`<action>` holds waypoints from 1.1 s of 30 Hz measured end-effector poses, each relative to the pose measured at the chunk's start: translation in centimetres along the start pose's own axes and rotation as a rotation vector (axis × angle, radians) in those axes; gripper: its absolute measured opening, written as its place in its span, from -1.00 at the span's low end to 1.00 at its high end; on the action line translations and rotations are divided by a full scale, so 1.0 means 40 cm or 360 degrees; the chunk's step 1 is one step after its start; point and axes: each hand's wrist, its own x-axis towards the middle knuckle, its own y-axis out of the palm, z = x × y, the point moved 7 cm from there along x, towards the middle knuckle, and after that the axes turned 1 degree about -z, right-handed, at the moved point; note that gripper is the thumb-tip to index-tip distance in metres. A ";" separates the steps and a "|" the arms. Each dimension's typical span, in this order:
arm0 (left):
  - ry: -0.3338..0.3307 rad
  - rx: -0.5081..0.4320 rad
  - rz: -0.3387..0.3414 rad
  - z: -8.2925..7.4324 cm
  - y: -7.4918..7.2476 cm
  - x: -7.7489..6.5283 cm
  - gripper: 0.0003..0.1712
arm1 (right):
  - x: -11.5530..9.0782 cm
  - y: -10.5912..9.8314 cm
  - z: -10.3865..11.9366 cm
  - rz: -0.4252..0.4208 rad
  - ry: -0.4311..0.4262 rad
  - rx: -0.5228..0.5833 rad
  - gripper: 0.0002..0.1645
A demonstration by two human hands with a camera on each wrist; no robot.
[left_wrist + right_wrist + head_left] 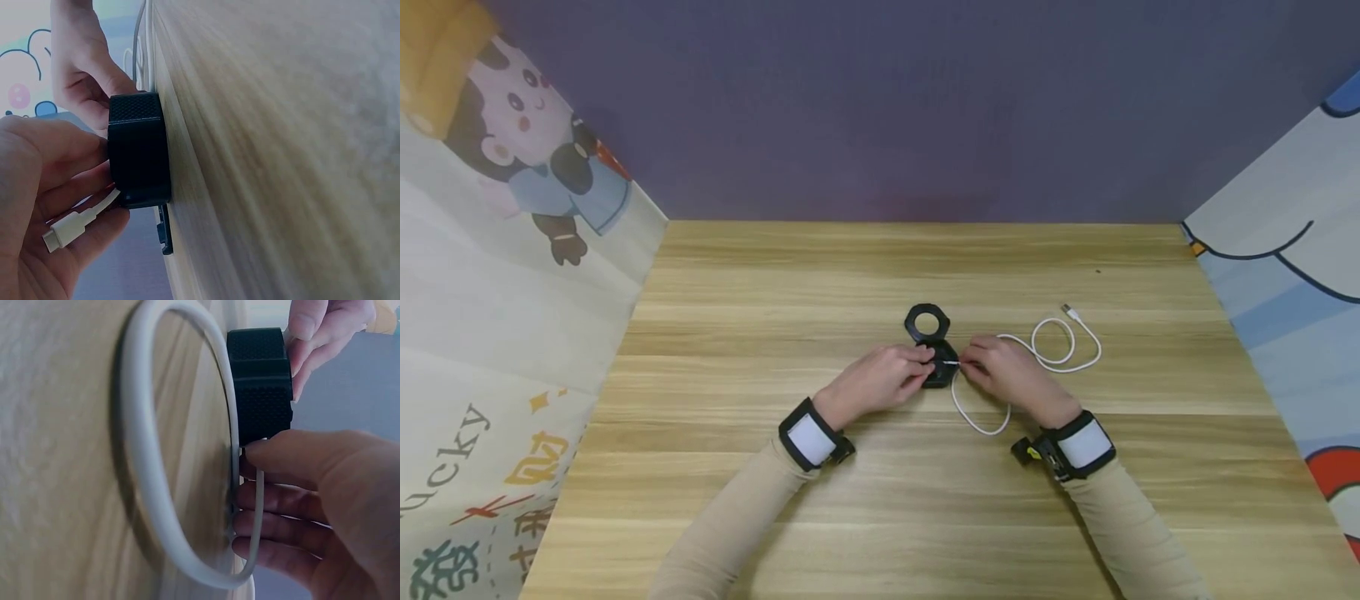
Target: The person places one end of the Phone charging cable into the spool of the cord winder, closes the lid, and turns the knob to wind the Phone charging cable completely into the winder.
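A black six-sided case [942,380] stands on the table, its lid [944,323] with a round hole lying folded out on the far side. A white USB cable [989,433] runs across the case's top between both hands. At the case's left edge my left hand [872,385] pinches the cable; its small white connector [64,231] sticks out past those fingers in the left wrist view. My right hand [1013,377] pinches the cable at the right edge, thumb and forefinger close to the case wall [259,394]. The inside of the case is mostly hidden by fingers.
The rest of the cable lies coiled to the right, ending in a USB plug [1070,312]. A slack loop of it [150,456] bends below the right hand. A dark panel [925,117] stands behind the wooden table [925,517], with printed cloths at both sides.
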 end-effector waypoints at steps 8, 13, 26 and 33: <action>0.0008 0.0019 0.0000 -0.003 -0.003 0.002 -0.75 | 0.008 -0.029 -0.003 0.0074 0.0091 0.0126 -0.80; 0.0007 0.0022 0.0014 -0.002 -0.001 0.001 -0.75 | 0.042 -0.048 -0.006 0.0041 0.0012 0.0111 -0.78; 0.0030 0.0030 -0.0008 -0.001 0.001 0.000 -0.75 | 0.157 -0.019 -0.032 0.0196 0.0061 0.0114 -0.58; 0.0046 0.0033 -0.0015 -0.007 -0.002 0.000 -0.75 | 0.187 0.004 -0.031 0.0174 0.0039 0.0105 -0.52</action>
